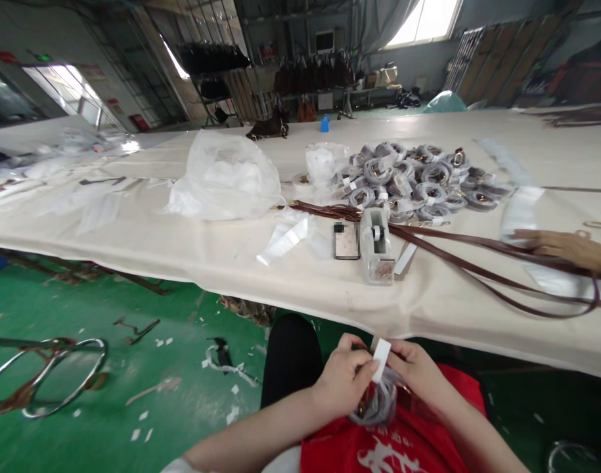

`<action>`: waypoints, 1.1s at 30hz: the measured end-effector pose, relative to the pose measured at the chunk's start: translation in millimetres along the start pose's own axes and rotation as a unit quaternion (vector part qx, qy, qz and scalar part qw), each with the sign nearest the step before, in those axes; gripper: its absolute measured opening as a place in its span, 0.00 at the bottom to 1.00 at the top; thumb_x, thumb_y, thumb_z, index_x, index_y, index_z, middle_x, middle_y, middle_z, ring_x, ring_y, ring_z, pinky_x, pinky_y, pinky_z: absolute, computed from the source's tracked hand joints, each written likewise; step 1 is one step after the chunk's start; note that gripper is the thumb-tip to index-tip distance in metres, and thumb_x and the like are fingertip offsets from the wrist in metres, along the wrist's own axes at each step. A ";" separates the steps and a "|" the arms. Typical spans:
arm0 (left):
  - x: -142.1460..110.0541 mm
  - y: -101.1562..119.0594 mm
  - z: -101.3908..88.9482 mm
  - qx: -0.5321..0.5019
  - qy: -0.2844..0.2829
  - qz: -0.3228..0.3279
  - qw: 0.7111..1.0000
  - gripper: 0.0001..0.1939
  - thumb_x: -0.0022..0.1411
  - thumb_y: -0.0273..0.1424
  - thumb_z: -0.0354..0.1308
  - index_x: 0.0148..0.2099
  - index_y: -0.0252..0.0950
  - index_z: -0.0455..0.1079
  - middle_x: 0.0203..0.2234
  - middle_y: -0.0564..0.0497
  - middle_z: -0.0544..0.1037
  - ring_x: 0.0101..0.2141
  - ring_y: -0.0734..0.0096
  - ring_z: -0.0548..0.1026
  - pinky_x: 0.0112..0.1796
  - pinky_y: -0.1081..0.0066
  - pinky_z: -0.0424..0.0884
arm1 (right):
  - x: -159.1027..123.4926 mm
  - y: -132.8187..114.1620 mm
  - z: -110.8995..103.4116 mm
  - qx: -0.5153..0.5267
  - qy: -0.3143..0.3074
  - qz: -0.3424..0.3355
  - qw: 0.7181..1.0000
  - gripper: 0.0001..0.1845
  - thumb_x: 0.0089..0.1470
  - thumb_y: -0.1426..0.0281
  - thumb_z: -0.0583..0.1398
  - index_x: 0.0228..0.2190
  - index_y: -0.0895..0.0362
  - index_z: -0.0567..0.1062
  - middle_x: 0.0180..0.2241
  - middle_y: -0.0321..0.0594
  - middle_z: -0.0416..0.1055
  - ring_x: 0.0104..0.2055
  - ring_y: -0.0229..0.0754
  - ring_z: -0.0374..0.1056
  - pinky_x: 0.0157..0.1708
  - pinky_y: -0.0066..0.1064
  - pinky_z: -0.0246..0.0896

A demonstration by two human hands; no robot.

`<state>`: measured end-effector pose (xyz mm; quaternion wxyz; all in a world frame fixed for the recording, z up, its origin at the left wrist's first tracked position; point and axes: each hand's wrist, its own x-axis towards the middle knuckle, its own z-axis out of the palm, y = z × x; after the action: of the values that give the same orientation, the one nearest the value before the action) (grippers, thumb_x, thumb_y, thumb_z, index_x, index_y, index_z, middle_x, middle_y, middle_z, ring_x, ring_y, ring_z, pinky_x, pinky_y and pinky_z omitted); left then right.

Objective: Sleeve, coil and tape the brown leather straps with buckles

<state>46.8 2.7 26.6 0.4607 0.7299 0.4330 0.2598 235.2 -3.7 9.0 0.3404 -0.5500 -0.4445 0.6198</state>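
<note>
Over my lap, my left hand (347, 373) pinches a small white paper tag (381, 360) between thumb and fingers. Just below the tag hangs a coiled strap (379, 402) in greyish clear wrapping, with bits of gold-coloured metal showing. My right hand (416, 369) is closed on the coil's right side, its fingertips close to the tag and partly hidden. On the table ahead stands a clear tape dispenser (378, 246). Beside it lies a phone-like flat object (347, 240), its surface blurred out. Long brown leather straps (448, 244) run past the dispenser to the right.
Many similar wrapped coils (418, 177) are heaped on the cream-covered table (221, 253). Left of them sit a large translucent plastic bag (226, 174) and a smaller bag (324, 163). Another person's hand (571, 248) rests at the far right. Scraps litter the green floor (182, 394).
</note>
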 end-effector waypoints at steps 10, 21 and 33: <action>2.6 5.6 0.8 0.002 0.002 -0.025 1.000 0.19 0.68 0.34 0.50 0.24 0.36 0.66 0.23 0.53 0.68 0.28 0.72 0.69 0.33 0.73 0.64 | -30.1 -26.3 -8.6 -0.120 0.069 -0.048 0.989 0.19 0.58 0.52 0.59 0.31 0.55 0.77 0.30 0.40 0.76 0.34 0.47 0.70 0.36 0.33 0.65; -3.3 6.6 -0.9 0.016 -0.031 0.060 0.998 0.12 0.64 0.34 0.56 0.27 0.36 0.68 0.25 0.53 0.71 0.29 0.72 0.69 0.32 0.74 0.63 | -34.6 -17.3 12.7 -0.155 0.145 -0.143 0.967 0.18 0.59 0.56 0.59 0.23 0.53 0.70 0.25 0.34 0.64 0.29 0.42 0.60 0.33 0.32 0.56; -11.8 15.3 6.7 -0.078 0.038 -0.033 0.996 0.11 0.59 0.30 0.58 0.44 0.38 0.63 0.29 0.52 0.79 0.30 0.69 0.75 0.34 0.71 0.67 | -28.4 -13.2 12.5 -0.022 0.144 -0.028 0.989 0.24 0.47 0.47 0.67 0.23 0.57 0.74 0.21 0.35 0.68 0.23 0.38 0.60 0.25 0.30 0.58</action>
<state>52.3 -13.7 37.6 0.5077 0.6668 0.4527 0.3044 226.6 -26.9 31.9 0.4056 -0.6283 -0.4199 0.5142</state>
